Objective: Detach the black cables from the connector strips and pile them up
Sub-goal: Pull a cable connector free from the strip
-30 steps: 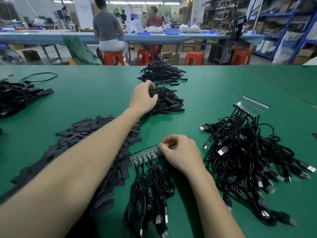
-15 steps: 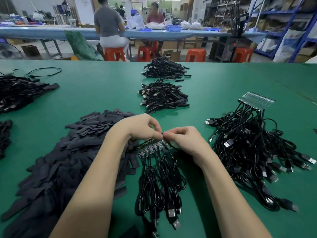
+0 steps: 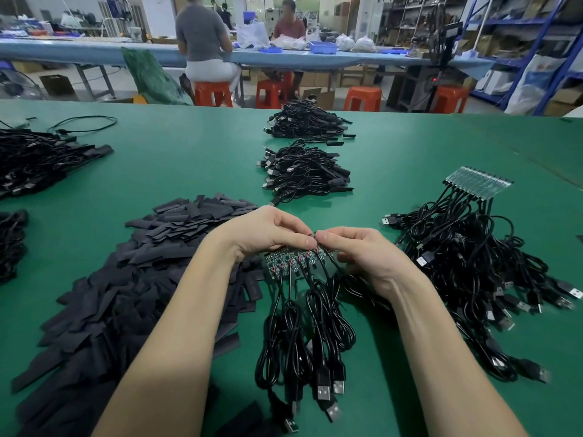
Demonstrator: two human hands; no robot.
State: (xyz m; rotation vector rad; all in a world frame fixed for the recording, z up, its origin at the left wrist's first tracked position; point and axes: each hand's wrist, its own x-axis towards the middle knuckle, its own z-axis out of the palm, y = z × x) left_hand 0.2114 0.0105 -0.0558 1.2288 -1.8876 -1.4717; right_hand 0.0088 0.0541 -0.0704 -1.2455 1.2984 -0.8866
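- At the near middle of the green table, your left hand and right hand meet fingertip to fingertip over a connector strip.
- Your left hand curls its fingers and thumb around the strip's far edge, holding it; your right hand pinches at the strip's right end, where one cable joins it. Whether that cable is already free, you cannot tell.
- The strip is a small green board, its row of solder points facing you, with black cables hanging from its near edge and trailing toward the table's near edge, their USB plugs lying closest to you.
- Just left of the strip, touching your left forearm, a broad heap of flat black sleeves runs toward the near left corner.
- To the right of your right hand, a tangled mass of cables lies attached to a second connector strip, which sits toward the right edge.
- Beyond your hands, toward the far edge, two piles of loose cables stand one behind the other: the nearer pile and the farther pile.
- Along the left edge, more black cable heaps lie well apart from your hands.
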